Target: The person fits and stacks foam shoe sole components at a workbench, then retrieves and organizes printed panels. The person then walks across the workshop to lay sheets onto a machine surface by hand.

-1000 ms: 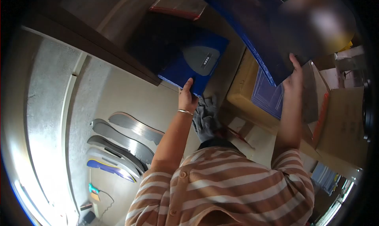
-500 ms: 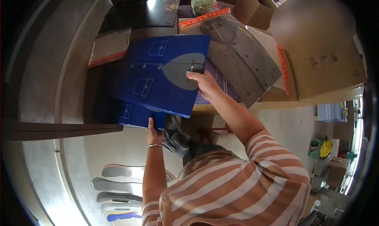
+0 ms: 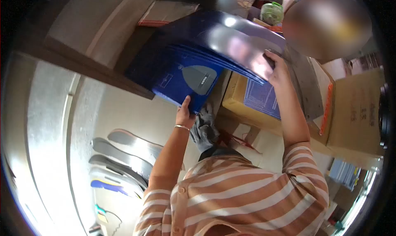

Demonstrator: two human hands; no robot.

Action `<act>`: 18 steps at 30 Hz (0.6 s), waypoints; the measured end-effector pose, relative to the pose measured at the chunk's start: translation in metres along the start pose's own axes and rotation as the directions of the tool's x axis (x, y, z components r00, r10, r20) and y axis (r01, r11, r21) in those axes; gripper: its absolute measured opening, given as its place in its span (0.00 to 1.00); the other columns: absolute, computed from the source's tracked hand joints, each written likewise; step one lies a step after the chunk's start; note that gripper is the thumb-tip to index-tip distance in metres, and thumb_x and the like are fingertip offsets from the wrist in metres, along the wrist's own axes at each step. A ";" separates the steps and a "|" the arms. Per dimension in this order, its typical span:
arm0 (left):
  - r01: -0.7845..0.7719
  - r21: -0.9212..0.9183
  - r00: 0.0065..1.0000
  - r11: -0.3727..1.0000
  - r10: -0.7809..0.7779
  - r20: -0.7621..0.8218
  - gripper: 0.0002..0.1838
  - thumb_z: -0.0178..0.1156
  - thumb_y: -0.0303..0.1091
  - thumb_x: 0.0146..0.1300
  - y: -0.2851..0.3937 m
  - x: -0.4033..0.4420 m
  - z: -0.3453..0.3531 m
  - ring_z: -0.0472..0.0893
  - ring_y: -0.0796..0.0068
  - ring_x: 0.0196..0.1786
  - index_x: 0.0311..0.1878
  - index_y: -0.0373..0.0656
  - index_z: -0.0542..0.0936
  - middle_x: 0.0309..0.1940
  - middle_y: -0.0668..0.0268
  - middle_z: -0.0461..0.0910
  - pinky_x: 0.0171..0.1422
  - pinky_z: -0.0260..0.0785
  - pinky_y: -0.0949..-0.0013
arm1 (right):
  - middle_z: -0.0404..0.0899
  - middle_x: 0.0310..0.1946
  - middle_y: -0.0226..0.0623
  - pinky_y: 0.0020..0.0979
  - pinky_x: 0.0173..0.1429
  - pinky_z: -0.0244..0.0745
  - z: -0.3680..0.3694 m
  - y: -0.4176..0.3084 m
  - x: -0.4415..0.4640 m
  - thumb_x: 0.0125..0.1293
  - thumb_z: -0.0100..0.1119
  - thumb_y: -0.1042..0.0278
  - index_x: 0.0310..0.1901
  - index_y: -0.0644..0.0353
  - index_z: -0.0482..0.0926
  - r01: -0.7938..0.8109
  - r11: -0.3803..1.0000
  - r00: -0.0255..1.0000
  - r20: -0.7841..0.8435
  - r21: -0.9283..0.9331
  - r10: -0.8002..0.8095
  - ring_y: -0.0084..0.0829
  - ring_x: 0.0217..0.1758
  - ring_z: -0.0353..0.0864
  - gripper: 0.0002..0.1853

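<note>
We've got our left hand (image 3: 187,114) pinching the blue pack (image 3: 187,78), right hand (image 3: 279,71) gripping the glossy stack (image 3: 206,35) tilted above it, which could slide apart if that edge grip loosens.

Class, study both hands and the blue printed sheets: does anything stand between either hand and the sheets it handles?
Nothing visible does. The left hand directly holds the near edge of the lower blue sheet; the right hand directly holds the raised blue sheets.
</note>
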State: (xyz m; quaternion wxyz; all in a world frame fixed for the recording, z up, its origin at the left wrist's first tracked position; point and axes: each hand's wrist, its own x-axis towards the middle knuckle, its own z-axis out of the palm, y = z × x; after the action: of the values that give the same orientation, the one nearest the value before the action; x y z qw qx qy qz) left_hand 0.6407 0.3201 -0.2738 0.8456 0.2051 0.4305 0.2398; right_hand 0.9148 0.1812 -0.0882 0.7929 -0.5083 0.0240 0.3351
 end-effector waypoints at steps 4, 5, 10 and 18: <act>-0.027 -0.223 0.995 0.975 0.047 0.083 0.21 0.61 0.30 0.60 0.017 0.000 0.018 0.80 0.63 0.47 0.55 0.42 0.68 0.47 0.62 0.77 0.50 0.76 0.60 | 0.79 0.38 0.44 0.35 0.47 0.80 -0.008 0.002 0.035 0.63 0.53 0.73 0.41 0.67 0.75 -0.002 0.999 0.998 0.064 0.036 0.000 0.36 0.41 0.81 0.08; -0.053 -0.232 0.993 0.971 0.075 0.090 0.21 0.60 0.29 0.60 0.024 -0.005 0.025 0.80 0.62 0.47 0.55 0.42 0.68 0.47 0.61 0.77 0.50 0.76 0.59 | 0.81 0.36 0.42 0.33 0.48 0.78 -0.020 0.002 0.055 0.62 0.54 0.73 0.40 0.65 0.77 -0.049 0.991 0.987 0.158 0.126 0.028 0.33 0.40 0.81 0.07; -0.155 -0.193 0.980 0.969 0.176 0.094 0.21 0.59 0.27 0.60 0.056 -0.049 0.052 0.78 0.61 0.49 0.56 0.40 0.68 0.47 0.60 0.76 0.54 0.74 0.58 | 0.80 0.38 0.37 0.25 0.41 0.83 0.008 -0.014 0.057 0.65 0.49 0.76 0.40 0.64 0.74 -0.007 0.993 0.939 0.343 0.117 -0.034 0.30 0.39 0.83 0.05; -0.025 -0.106 0.995 0.994 0.036 0.095 0.19 0.58 0.25 0.60 0.060 -0.073 0.015 0.79 0.62 0.47 0.55 0.37 0.69 0.46 0.58 0.77 0.53 0.75 0.60 | 0.78 0.37 0.35 0.24 0.38 0.83 0.047 0.037 0.060 0.66 0.52 0.75 0.39 0.63 0.72 0.021 0.957 0.987 0.149 0.290 -0.067 0.26 0.37 0.82 0.02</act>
State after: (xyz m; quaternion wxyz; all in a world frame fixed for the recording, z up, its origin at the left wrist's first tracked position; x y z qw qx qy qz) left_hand 0.6020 0.3234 -0.1870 0.8713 0.1783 0.3728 0.2649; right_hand 0.9262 0.2597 -0.1174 0.8652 -0.3600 -0.0015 0.3492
